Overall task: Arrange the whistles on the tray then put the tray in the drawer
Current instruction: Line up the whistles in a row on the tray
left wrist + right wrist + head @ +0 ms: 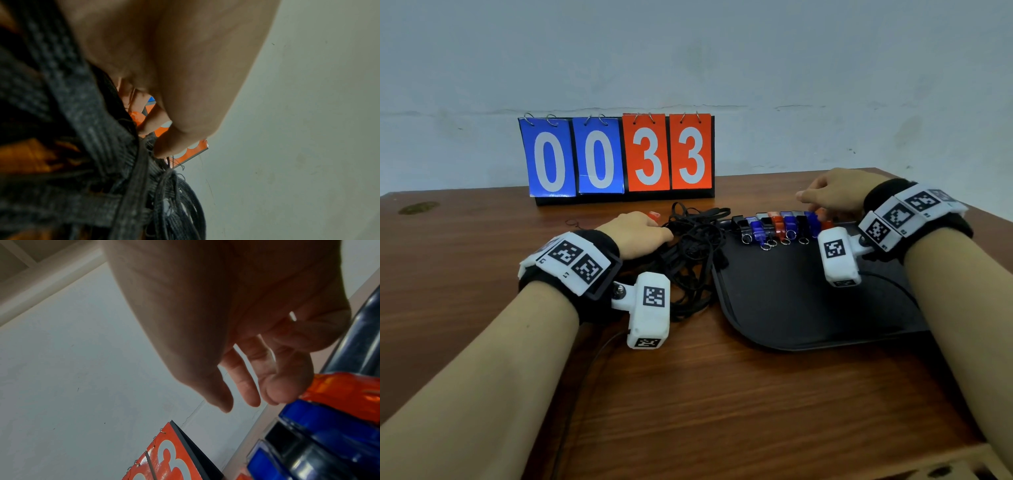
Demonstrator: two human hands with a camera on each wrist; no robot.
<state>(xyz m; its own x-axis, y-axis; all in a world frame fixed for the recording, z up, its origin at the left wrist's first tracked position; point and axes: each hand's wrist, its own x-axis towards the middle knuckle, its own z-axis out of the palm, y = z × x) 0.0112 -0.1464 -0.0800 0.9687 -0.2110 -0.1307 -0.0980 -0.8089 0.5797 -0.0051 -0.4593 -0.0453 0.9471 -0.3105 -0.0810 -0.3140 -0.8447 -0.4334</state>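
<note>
A black tray [808,301] lies on the wooden table, right of centre. Along its far edge stands a row of whistles [780,224] in blue, black and orange, key rings toward me. My right hand [813,207] hovers over the row's right end. In the right wrist view that hand [248,402] has loose, nearly straight fingers, one fingertip against an orange whistle [345,392] beside a blue whistle [329,421]. My left hand [657,222] rests left of the tray in a tangle of black lanyards [695,246] and pinches an orange whistle [654,216]. Curled fingers hold the whistle [136,117].
A flip scoreboard [619,157] reading 0033 stands at the back of the table against the wall. The lanyard heap [92,129] spreads between my left hand and the tray's left rim. The near half of the tray holds nothing. No drawer is in view.
</note>
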